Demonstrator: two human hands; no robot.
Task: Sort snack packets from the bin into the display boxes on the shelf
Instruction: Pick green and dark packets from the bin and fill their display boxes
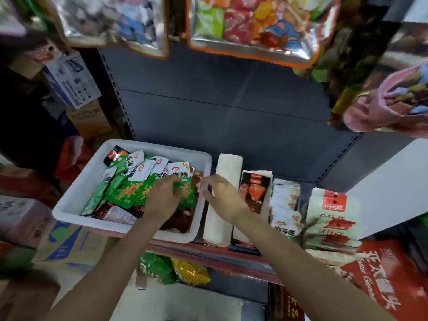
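Scene: a person sorts snacks at a dark grey metal shelf [231,117].
Bin: the white rectangular plastic bin [76,195] sits at the shelf's left front edge, heaped with green and white foil snack packets [129,188].
Left hand: the left hand [162,200] curls its fingers round a green packet near the bin's right wall.
Right hand: the right hand [222,193] hovers just beside the wall, fingers bent; whether it pinches anything cannot be told.
Display boxes: the white cardboard display boxes [254,193] stand to the right.
Advice: probably lift one flavour at a time, matching the box.
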